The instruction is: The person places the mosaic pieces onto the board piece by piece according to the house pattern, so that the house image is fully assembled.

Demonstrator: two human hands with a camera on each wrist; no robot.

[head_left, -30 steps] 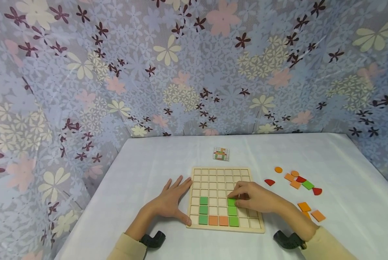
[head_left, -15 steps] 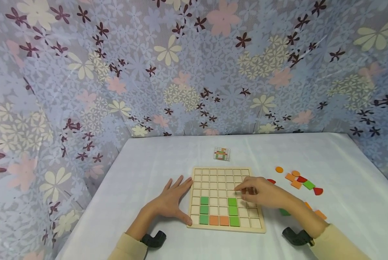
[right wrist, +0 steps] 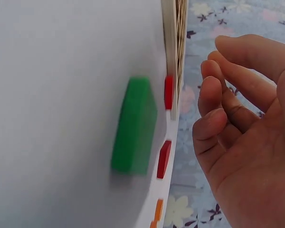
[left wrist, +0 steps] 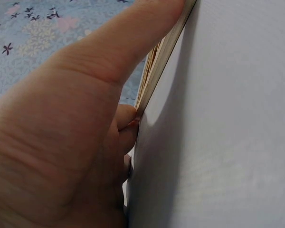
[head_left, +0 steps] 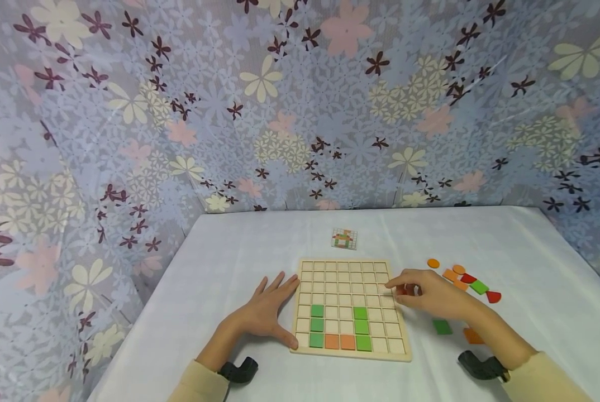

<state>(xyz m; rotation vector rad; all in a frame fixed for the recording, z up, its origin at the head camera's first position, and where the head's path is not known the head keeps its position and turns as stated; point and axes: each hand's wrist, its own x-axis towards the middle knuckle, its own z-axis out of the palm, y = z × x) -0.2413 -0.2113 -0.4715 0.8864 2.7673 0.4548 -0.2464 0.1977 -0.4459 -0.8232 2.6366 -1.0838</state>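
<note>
A wooden grid board (head_left: 331, 300) lies flat before me. My left hand (head_left: 260, 314) rests at its left edge, fingers spread, thumb at the near corner; the left wrist view shows that thumb (left wrist: 128, 35) against the board's side. A column of dark green square tiles (head_left: 317, 324), two orange squares (head_left: 332, 341) and a column of light green squares (head_left: 361, 326) sit in its cells. My right hand (head_left: 428, 293) hovers by the board's right edge, fingers loosely bent and holding nothing. Below it on the cloth is a loose dark green tile (head_left: 442, 326), large in the right wrist view.
A small pattern card (head_left: 344, 238) lies beyond the board. To the right are scattered orange discs (head_left: 433, 263), orange squares (head_left: 451, 274), red quarter-circle pieces (head_left: 493, 297) and a light green tile (head_left: 479, 287). Another orange square (head_left: 473, 335) is partly behind my right forearm.
My right hand has let go of the top light green tile in its cell and moved right, off the board. The loose dark green tile has come into view. My left hand stays put.
</note>
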